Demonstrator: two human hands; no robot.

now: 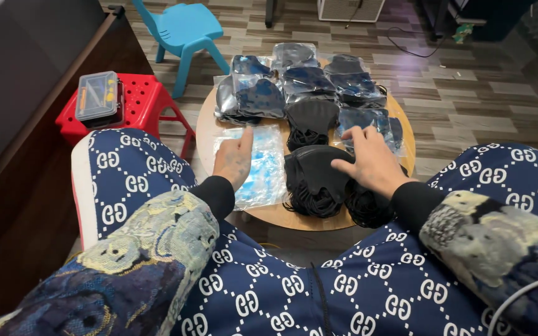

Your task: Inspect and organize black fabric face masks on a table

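My left hand [235, 160] lies flat, fingers loose, on a clear bag of blue masks [261, 168] | my right hand [372, 160] rests spread and unclenched on the loose black masks [314, 180] heaped between both hands | bagged black masks [309, 81] crowd the round worktop [269, 214] beyond my fingertips | red stool [144, 99] off past my left hand.

Clear plastic mask packets [300, 78] across the round table [210, 124]; blue-tinted packet [266, 168] nearest.
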